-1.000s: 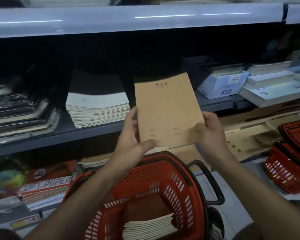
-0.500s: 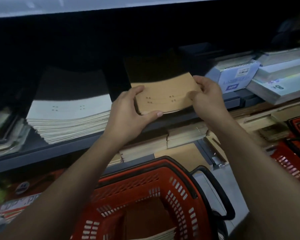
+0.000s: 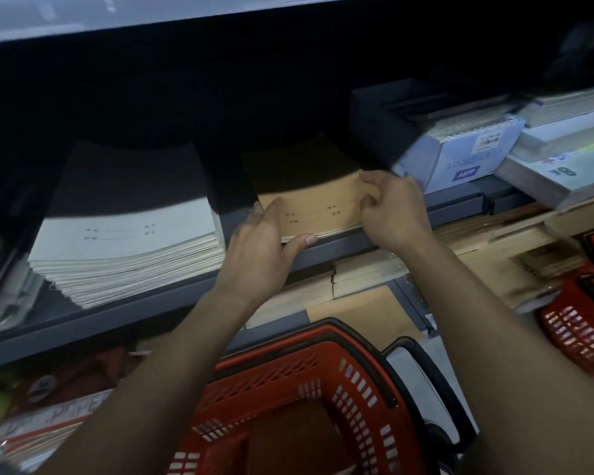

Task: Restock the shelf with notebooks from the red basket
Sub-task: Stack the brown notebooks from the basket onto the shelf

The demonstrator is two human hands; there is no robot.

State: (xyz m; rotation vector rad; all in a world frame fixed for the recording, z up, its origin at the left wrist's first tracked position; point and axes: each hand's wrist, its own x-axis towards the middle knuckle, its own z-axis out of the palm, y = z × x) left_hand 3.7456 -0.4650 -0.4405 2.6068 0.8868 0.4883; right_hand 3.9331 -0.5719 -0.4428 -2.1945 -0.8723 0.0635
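Your left hand [image 3: 259, 246] and right hand [image 3: 393, 209] both pinch the brown notebooks [image 3: 318, 209], which lie almost fully on the shelf [image 3: 340, 246]. More notebooks seem to remain in the red basket [image 3: 309, 402], so I judge the restocking unfinished.

Notebooks [image 3: 309, 204] lie on the shelf [image 3: 340, 245], above the basket [image 3: 288, 371].
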